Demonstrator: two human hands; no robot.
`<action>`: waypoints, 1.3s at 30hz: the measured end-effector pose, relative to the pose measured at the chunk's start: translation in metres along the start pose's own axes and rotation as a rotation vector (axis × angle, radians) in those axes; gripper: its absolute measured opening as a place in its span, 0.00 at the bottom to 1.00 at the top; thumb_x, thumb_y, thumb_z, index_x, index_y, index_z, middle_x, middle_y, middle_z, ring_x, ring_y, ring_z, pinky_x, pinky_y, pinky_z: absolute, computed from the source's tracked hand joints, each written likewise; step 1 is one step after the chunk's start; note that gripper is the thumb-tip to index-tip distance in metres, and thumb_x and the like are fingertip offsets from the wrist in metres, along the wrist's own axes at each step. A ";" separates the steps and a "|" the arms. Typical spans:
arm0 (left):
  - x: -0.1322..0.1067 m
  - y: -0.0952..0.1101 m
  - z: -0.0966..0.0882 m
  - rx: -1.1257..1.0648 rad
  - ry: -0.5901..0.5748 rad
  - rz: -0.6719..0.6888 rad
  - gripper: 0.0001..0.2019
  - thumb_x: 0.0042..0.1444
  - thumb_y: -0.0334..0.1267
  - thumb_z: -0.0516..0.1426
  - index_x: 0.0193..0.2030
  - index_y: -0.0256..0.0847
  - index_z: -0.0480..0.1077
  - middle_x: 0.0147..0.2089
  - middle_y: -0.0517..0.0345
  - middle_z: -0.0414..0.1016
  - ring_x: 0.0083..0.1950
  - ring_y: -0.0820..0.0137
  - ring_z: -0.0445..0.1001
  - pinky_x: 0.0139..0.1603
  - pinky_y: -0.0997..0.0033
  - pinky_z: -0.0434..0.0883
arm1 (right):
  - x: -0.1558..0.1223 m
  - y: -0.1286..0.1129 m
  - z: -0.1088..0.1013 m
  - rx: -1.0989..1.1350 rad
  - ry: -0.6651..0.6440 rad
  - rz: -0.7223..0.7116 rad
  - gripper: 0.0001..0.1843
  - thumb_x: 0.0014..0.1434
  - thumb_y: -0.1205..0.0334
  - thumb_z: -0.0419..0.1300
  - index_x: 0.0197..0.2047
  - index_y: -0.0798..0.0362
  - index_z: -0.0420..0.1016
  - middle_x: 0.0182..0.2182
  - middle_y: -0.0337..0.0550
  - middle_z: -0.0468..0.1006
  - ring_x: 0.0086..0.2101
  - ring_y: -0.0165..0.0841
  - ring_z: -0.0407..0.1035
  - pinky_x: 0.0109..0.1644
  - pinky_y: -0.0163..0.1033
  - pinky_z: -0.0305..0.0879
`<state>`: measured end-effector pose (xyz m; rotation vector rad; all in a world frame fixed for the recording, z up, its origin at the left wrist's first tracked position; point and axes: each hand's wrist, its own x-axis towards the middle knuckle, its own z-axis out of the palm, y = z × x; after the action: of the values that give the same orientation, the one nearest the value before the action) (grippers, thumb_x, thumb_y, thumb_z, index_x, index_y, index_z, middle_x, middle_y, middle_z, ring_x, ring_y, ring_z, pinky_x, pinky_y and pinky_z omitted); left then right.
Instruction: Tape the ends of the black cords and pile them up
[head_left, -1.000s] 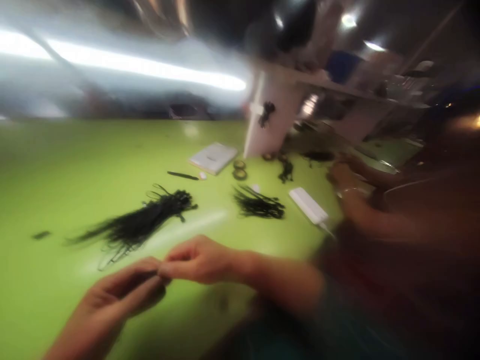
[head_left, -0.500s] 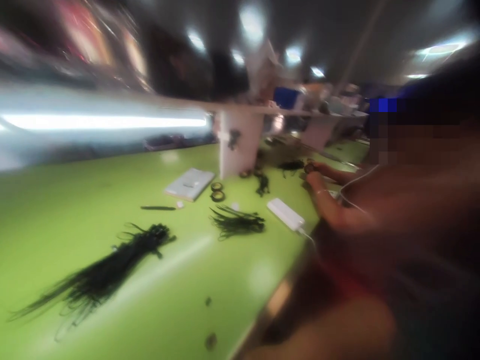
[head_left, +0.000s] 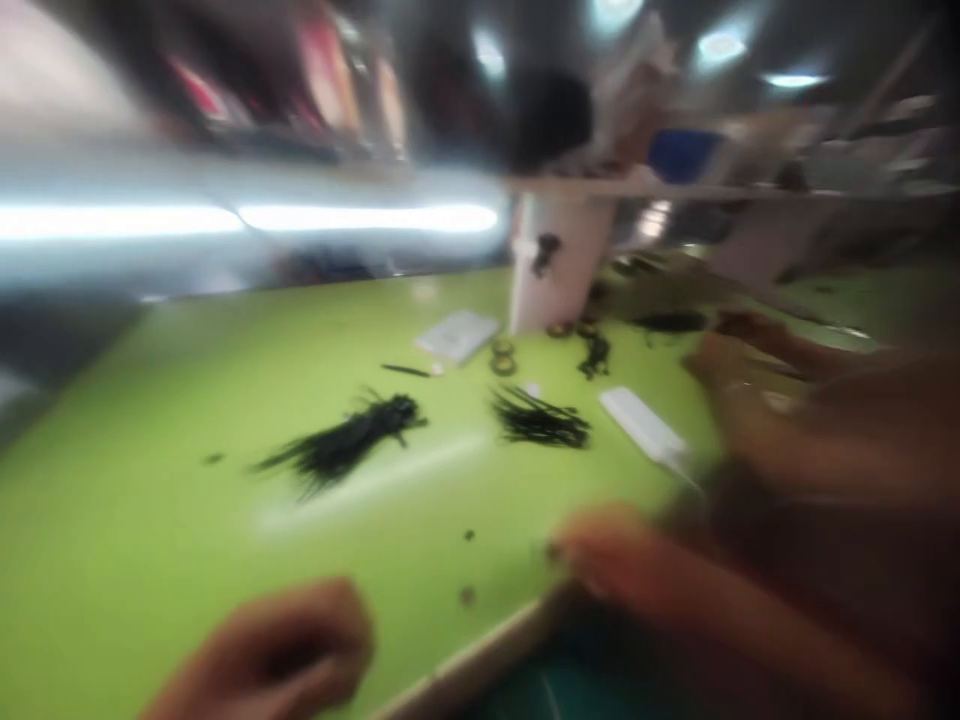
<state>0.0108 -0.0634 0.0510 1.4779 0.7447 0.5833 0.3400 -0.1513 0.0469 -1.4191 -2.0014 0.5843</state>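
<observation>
My left hand (head_left: 300, 640) is low over the green tabletop (head_left: 172, 560), its fingers curled in. Blur and the hand itself hide whatever may be inside. At the table's front edge is my right hand (head_left: 622, 560), fingers pressed together, with a small dark bit (head_left: 553, 550) at the tips that is too smeared to name. Between the hands lie two small dark specks (head_left: 469, 535). Farther back is a long bundle of thin black strands like wires (head_left: 349, 440). A shorter bundle of black strands (head_left: 544, 420) lies to its right.
A co-worker's hands (head_left: 712, 350) are at the right. A white power bank (head_left: 641, 425) with a cable lies near that arm. Behind are tape rolls (head_left: 502, 357), a white pad (head_left: 457, 335), a dark pen (head_left: 405, 369) and an upright panel (head_left: 562, 265) under a shelf.
Both my hands have come into view from below. The camera has turned left, so the table's things sit farther right and look smaller; the strand bundles still lie on the table.
</observation>
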 end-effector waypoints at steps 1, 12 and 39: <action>0.005 -0.002 0.000 0.006 0.074 -0.030 0.06 0.53 0.42 0.64 0.30 0.44 0.78 0.26 0.56 0.75 0.22 0.72 0.67 0.18 0.74 0.62 | 0.013 0.012 0.000 -0.009 0.027 -0.019 0.13 0.66 0.56 0.53 0.49 0.43 0.76 0.43 0.47 0.80 0.45 0.42 0.74 0.49 0.44 0.71; 0.048 -0.055 -0.002 -0.441 0.288 -0.077 0.16 0.51 0.45 0.65 0.27 0.32 0.70 0.14 0.66 0.59 0.17 0.80 0.55 0.19 0.77 0.49 | 0.101 0.117 0.015 -0.600 0.268 -0.008 0.17 0.64 0.58 0.48 0.43 0.52 0.78 0.38 0.50 0.81 0.39 0.41 0.76 0.41 0.44 0.72; 0.048 -0.066 -0.023 0.060 0.371 0.116 0.16 0.61 0.45 0.55 0.29 0.34 0.74 0.26 0.57 0.68 0.25 0.75 0.63 0.28 0.72 0.62 | 0.170 -0.029 0.113 0.185 -0.221 0.045 0.12 0.57 0.62 0.58 0.22 0.53 0.68 0.20 0.34 0.69 0.24 0.26 0.60 0.29 0.31 0.57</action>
<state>0.0192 -0.0143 -0.0172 1.4926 0.9733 0.9466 0.2007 -0.0007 0.0235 -1.3384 -2.0256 0.9576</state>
